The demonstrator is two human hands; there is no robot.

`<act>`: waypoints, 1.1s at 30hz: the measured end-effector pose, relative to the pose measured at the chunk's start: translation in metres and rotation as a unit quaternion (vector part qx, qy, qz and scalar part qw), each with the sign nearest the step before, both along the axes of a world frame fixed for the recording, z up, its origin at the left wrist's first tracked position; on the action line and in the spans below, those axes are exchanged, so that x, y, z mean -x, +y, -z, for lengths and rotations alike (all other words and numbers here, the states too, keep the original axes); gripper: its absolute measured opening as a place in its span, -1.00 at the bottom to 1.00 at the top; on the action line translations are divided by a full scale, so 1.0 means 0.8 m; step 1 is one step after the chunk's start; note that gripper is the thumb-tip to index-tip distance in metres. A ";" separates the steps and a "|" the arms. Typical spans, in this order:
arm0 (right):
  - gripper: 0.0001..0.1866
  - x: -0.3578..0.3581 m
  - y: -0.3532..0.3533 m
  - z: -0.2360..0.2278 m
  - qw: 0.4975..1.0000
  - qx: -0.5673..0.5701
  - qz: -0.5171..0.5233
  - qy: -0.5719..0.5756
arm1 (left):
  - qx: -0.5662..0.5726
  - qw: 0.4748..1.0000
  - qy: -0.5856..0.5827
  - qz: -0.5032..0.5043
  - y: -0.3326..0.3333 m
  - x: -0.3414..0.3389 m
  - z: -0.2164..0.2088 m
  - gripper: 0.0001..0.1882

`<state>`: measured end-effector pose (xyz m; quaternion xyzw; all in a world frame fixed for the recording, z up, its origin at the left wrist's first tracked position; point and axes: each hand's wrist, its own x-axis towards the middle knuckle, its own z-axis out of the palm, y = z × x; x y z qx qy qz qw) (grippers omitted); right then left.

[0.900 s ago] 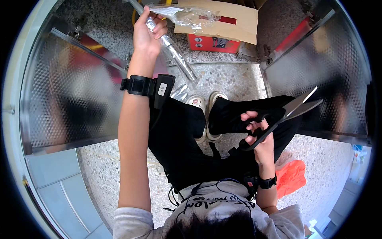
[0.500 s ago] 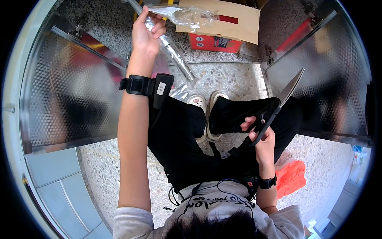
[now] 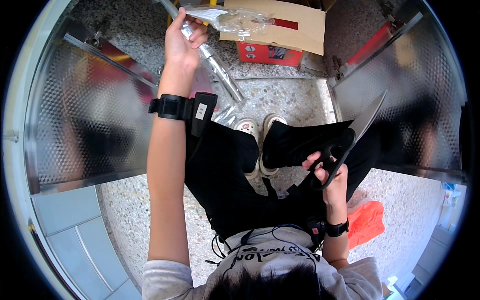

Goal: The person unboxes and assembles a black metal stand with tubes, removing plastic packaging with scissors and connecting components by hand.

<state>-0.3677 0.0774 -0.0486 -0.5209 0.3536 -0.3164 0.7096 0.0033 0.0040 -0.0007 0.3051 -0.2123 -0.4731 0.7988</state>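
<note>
Silver tube (image 3: 220, 71) in your left hand (image 3: 179, 49), slanting down left of the box (image 3: 270, 52), was what you were handling: your fingers curled round it, and a clear wrapper (image 3: 240, 22) hung at your fingertips. Your right hand (image 3: 336, 183) gripped the scissors (image 3: 358, 130) by the black handles, over your right knee and well apart from the tube; their blades looked closed together. You seemed, as far as one could judge, to be at the steadying stage, with no cutting under way; a next move would have called for a firm left hold and, if the wrapper were to be cut, blades opened and brought across clear of your fingers. Counted, you had one tube, one pair of scissors, one box, two shoes (image 3: 246, 128), two steel doors (image 3: 92, 117) and one red bag (image 3: 366, 224); how many pieces of film lay below the tube could not be told
</note>
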 end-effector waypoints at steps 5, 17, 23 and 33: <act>-0.36 -0.006 -0.003 0.002 0.997 0.077 -0.029 0.001 | -0.007 1.000 0.007 0.001 0.000 0.001 -0.002 -0.74; -0.35 0.018 0.001 0.015 0.983 -0.132 0.021 -0.122 | -0.003 0.997 -0.060 0.045 0.002 0.018 -0.006 -0.79; -0.45 0.015 0.002 -0.001 0.995 -0.060 -0.037 -0.071 | -0.019 0.989 -0.128 0.066 -0.002 0.040 -0.011 -0.74; -0.74 -0.001 -0.001 -0.028 0.853 0.416 0.023 0.315 | -0.040 0.962 -0.248 0.106 0.001 0.056 -0.018 -0.66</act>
